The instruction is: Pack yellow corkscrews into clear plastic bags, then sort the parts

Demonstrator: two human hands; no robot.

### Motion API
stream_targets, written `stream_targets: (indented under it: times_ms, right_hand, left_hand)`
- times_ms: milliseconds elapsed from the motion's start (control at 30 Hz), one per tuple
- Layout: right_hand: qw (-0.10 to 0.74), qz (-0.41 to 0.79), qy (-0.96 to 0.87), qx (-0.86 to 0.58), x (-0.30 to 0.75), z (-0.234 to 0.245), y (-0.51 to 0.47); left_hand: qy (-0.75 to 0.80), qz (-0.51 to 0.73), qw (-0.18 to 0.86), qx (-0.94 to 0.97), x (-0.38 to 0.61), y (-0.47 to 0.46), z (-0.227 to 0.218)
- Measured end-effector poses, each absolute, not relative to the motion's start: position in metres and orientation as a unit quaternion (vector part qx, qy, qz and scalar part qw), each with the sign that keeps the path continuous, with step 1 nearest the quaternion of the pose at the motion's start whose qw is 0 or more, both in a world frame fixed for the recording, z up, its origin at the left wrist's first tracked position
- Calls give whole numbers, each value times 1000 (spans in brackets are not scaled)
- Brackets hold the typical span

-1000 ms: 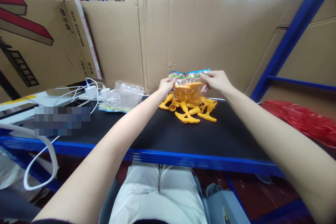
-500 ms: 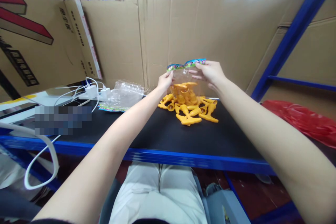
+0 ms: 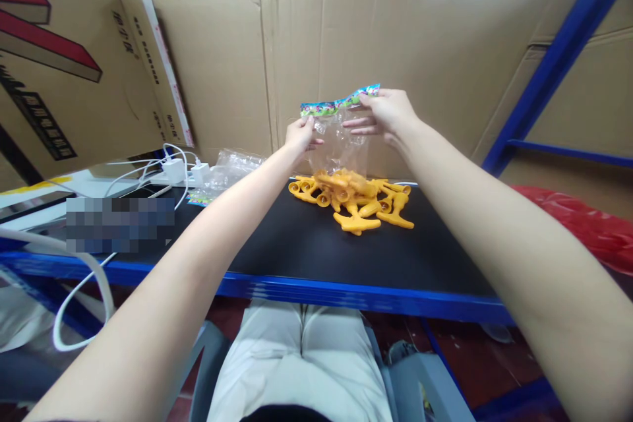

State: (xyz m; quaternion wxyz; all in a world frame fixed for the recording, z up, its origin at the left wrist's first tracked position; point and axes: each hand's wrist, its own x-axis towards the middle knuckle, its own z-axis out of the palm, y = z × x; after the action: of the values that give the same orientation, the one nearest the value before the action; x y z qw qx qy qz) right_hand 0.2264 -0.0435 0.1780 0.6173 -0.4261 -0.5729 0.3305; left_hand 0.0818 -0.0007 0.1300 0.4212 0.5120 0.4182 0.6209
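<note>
A clear plastic bag [image 3: 341,145] with a colourful printed header strip hangs between my two hands, above the far part of the black table. My left hand [image 3: 299,136] pinches the bag's left side just under the strip. At the upper right corner, my right hand [image 3: 388,112] grips the strip between thumb and finger, its other fingers stretched along the bag. Below the bag lies a heap of yellow-orange plastic pieces [image 3: 356,219] with forked ends and round hollow cups. Whether any pieces sit inside the bag's bottom I cannot tell.
Another clear bag [image 3: 225,171] lies left of the heap. White chargers and cables [image 3: 173,170] are behind it on the left. Red plastic [image 3: 568,224] lies at the right. Cardboard [image 3: 370,46] walls the back, and a blue rail [image 3: 366,300] edges the table.
Both hands have lifted the bag up and slightly left. The yellow pieces that showed inside it now lie lower, at the heap, and the bag's upper part looks emptied.
</note>
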Motion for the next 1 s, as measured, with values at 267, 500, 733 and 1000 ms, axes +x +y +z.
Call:
stream_targets:
  times_ms: [267, 500, 733, 1000]
  right_hand:
    - [616, 311, -588, -422, 221, 193, -42]
    - [632, 210, -631, -398, 216, 214, -69]
    - [660, 131, -667, -321, 229, 203, -88]
    - [659, 214, -656, -299, 237, 121, -86]
  left_hand:
    - [385, 652, 402, 515, 73, -2, 145]
    - [294, 687, 358, 560, 64, -9, 168]
    - [202, 702, 376, 570, 40, -14, 172]
    - [216, 697, 464, 502, 42, -34, 114]
